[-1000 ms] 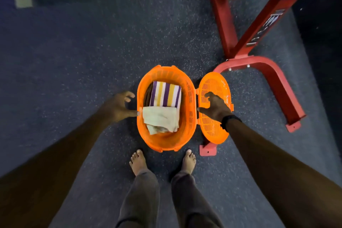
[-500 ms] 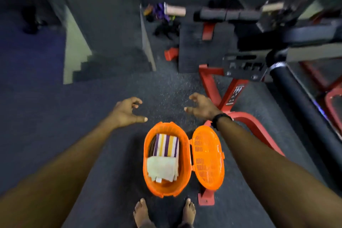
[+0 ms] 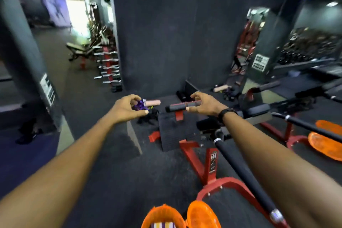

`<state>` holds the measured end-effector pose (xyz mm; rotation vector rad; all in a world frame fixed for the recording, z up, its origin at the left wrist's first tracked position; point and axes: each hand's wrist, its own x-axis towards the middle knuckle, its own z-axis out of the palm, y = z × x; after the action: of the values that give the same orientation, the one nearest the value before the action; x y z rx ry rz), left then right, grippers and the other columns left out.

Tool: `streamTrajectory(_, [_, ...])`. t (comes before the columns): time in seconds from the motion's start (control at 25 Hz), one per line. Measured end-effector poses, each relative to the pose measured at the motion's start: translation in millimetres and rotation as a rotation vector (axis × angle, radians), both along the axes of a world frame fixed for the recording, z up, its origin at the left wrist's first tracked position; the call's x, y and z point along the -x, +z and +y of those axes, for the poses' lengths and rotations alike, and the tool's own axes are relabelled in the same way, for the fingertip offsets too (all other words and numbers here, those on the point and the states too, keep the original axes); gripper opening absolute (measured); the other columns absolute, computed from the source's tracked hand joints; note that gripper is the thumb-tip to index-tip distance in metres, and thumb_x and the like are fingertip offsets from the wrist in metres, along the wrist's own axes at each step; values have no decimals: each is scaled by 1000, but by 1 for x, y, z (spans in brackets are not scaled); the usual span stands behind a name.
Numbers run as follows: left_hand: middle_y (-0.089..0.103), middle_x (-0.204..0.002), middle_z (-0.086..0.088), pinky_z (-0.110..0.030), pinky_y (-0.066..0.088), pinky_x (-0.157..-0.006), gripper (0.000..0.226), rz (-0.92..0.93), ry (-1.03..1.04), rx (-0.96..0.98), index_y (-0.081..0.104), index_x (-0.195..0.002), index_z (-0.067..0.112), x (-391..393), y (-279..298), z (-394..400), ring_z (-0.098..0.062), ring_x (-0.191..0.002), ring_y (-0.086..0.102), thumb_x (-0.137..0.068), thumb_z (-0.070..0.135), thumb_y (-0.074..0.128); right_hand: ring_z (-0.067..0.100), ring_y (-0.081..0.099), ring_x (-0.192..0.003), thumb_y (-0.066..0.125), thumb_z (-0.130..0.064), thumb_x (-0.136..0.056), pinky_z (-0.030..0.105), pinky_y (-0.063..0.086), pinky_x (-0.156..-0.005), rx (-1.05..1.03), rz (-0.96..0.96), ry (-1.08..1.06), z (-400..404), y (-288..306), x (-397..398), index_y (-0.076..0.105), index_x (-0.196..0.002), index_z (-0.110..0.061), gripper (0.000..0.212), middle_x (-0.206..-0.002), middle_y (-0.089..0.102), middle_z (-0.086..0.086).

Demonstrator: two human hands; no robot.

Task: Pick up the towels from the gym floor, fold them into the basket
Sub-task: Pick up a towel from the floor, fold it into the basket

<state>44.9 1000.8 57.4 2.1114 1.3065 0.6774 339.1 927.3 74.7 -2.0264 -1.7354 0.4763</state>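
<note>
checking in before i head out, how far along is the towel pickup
Done: a striped towel already lies in the orange basket, its lid open. In hand: nothing; the left hand and right hand are raised, loosely curled and empty. Left: a purple bundle and a pink roll lie ahead on the floor, probably towels, though blurred.

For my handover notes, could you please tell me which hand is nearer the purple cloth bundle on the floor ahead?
Left. The left hand lines up with the purple cloth bundle; the right hand is off to its right.
</note>
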Motion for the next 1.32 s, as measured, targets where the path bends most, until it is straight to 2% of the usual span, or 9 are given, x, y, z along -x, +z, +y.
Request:
streamTrajectory(0.12, [60,-113,1,-28,44,-89,71,-34,-53,-28,58,-120,24,-22,40,-7,-17,-104,58,-61,54,81,21,49,-128,77,-39,-78,35,41,-106,-83,-30,-62,-26,47,-25,48,-133,-11,68,-137,53,10])
streamTrajectory(0.28, [59,-117,1,-29,44,-92,60,-37,-129,-95,57,-122,25,-65,68,-29,-17,-105,58,-71,47,78,22,53,-124,77,-41,-77,36,43,-103,-144,-70,-158,-77,86,-56,47,-135,-13,70,-137,52,10])
streamTrajectory(0.36, [59,-117,2,-27,42,-90,60,-35,-191,-114,56,-122,27,-92,78,-51,-16,-104,58,-71,49,78,20,52,-124,76,-43,-77,32,42,-102,-169,-107,-209,-115,98,-76,47,-134,-13,71,-136,54,7])
streamTrajectory(0.52, [57,-120,2,-30,43,-92,58,-48,-303,-109,56,-120,31,-150,96,-97,-17,-111,55,-70,51,78,18,54,-116,73,-38,-82,19,36,-87,-177,-160,-297,-197,114,-114,49,-132,-11,62,-126,58,6])
streamTrajectory(0.68, [57,-122,0,-33,44,-96,61,-54,-434,-149,55,-124,26,-227,114,-179,-18,-113,54,-72,48,77,23,51,-125,74,-38,-81,27,39,-98,-162,-200,-432,-309,122,-168,48,-133,-10,64,-137,53,9])
streamTrajectory(0.88, [57,-123,-1,-30,44,-89,63,-47,-609,-149,55,-126,24,-314,127,-284,-15,-106,54,-72,48,77,25,47,-130,75,-39,-80,34,39,-106,-132,-204,-621,-459,131,-220,45,-136,-9,70,-141,50,11])
streamTrajectory(0.96, [58,-121,-2,-35,47,-93,61,-55,-696,-170,56,-124,24,-348,132,-331,-17,-110,55,-72,48,77,24,46,-131,74,-40,-80,34,39,-106,-127,-209,-704,-520,136,-234,45,-136,-10,70,-142,49,10])
streamTrajectory(1.16, [60,-116,-2,-28,44,-89,59,-90,-903,-223,57,-123,20,-428,149,-448,-16,-103,56,-73,44,78,23,48,-127,74,-41,-80,30,38,-102,-132,-233,-927,-671,146,-256,47,-134,-9,68,-139,51,11])
streamTrajectory(1.32, [61,-117,-2,-32,45,-96,64,-109,-1093,-246,56,-123,19,-487,152,-542,-14,-105,56,-70,47,79,22,47,-129,73,-41,-81,30,38,-101,-139,-232,-1115,-785,148,-255,48,-134,-12,65,-139,50,10])
